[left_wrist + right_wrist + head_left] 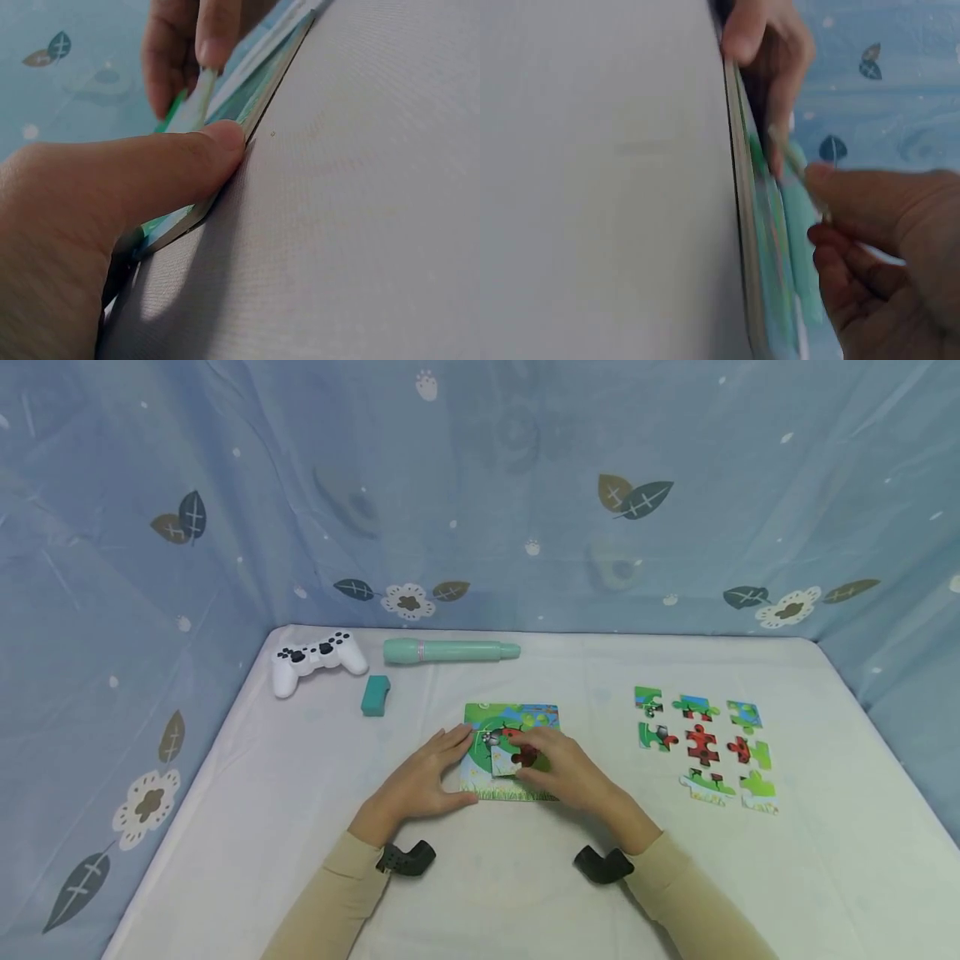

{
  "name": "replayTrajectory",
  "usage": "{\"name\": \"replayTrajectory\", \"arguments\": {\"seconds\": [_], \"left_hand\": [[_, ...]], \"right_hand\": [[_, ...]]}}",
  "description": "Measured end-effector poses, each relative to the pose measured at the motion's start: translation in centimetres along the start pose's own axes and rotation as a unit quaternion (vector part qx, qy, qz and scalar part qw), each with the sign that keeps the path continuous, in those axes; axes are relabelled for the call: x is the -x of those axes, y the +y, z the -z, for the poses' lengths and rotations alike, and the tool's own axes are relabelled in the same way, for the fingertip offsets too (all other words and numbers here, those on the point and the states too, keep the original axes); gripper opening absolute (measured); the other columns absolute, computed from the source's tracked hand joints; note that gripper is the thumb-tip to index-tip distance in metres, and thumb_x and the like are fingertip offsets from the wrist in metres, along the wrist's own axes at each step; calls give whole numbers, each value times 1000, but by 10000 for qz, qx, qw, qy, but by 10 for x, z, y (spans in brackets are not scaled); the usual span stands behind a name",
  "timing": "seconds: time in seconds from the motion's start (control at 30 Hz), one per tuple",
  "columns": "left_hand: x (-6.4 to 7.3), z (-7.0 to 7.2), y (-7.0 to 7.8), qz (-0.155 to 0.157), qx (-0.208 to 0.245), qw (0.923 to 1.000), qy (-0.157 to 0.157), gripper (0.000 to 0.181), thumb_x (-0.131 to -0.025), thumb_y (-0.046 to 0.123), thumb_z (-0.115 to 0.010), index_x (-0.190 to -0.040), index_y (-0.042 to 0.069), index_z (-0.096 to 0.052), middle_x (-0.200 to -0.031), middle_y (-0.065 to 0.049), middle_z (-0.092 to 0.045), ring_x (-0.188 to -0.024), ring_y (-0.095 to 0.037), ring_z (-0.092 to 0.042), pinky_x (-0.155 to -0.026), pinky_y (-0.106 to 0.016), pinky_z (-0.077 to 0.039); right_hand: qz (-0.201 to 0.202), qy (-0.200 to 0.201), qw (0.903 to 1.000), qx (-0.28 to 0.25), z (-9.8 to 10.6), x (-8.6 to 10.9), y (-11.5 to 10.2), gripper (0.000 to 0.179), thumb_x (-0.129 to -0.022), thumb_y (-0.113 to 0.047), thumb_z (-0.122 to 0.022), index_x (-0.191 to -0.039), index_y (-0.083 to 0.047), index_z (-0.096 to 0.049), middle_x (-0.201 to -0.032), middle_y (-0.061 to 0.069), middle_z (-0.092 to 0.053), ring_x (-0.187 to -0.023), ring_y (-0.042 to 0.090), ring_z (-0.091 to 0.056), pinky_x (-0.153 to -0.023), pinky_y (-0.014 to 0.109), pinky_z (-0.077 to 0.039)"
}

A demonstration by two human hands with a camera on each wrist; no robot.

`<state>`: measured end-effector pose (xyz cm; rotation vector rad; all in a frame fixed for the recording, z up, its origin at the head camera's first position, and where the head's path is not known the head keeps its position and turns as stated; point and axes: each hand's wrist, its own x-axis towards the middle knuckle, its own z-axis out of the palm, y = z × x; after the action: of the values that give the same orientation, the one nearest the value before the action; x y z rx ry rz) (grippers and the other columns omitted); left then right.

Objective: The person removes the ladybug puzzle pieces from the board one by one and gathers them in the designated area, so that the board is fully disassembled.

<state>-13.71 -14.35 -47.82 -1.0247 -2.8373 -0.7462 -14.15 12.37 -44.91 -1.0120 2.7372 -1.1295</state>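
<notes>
In the head view a puzzle board (480,787) with a green meadow and ladybug picture lies at the middle of the table. My left hand (423,779) rests at its left side, fingers extended and the thumb on the near edge; the left wrist view shows that thumb (187,161) against the rim. My right hand (573,772) pinches a puzzle piece (504,762) between thumb and fingers over the board. This piece is pale with a bit of red at its right. From the right wrist view the piece (799,165) stands tilted above the board.
Several loose puzzle pieces (702,746) lie spread in rows at the right. Toward the back left are a white game controller (318,660), a teal block (375,696) and a mint-green tube-shaped object (457,651). A blue patterned curtain (517,527) hangs behind the white table (480,893).
</notes>
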Motion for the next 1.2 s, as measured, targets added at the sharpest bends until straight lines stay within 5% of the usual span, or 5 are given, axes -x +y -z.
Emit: {"name": "replayTrajectory", "arguments": {"seconds": [0.43,0.67,0.9,1.2], "left_hand": [[-1,0,1,144,-1,9999,-57,92,-77,55,-68,-145,1,-36,-154,-11,-31,-143,-25,-27,-120,-39,-21],[-1,2,1,168,-4,9998,-109,92,-78,54,-69,-145,1,-36,-154,-10,-30,-143,-25,-27,-120,-39,-21],[0,3,2,127,-30,9999,-64,91,-78,52,-69,-144,0,-36,-154,-12,-31,-143,-27,-28,-119,-41,-23],[-1,3,2,114,-35,9999,-73,91,-78,53,-69,-144,0,-36,-153,-12,-31,-143,-25,-28,-119,-40,-23]], "right_hand": [[-433,662,9956,505,62,69,40,39,-80,-11,-75,-117,-8,-64,-111,2,-64,-92,18,-58,-75,35,-54],[-791,684,9912,808,86,106,58,40,-80,-13,-76,-118,-11,-64,-111,0,-64,-94,12,-58,-75,27,-54],[-976,787,9884,856,98,121,65,39,-81,-15,-76,-117,-12,-64,-111,0,-63,-97,-8,-52,-78,11,-48],[-699,928,9879,1029,97,130,80,41,-75,-8,-79,-114,-9,-65,-109,2,-62,-97,-11,-49,-81,1,-38]]}}
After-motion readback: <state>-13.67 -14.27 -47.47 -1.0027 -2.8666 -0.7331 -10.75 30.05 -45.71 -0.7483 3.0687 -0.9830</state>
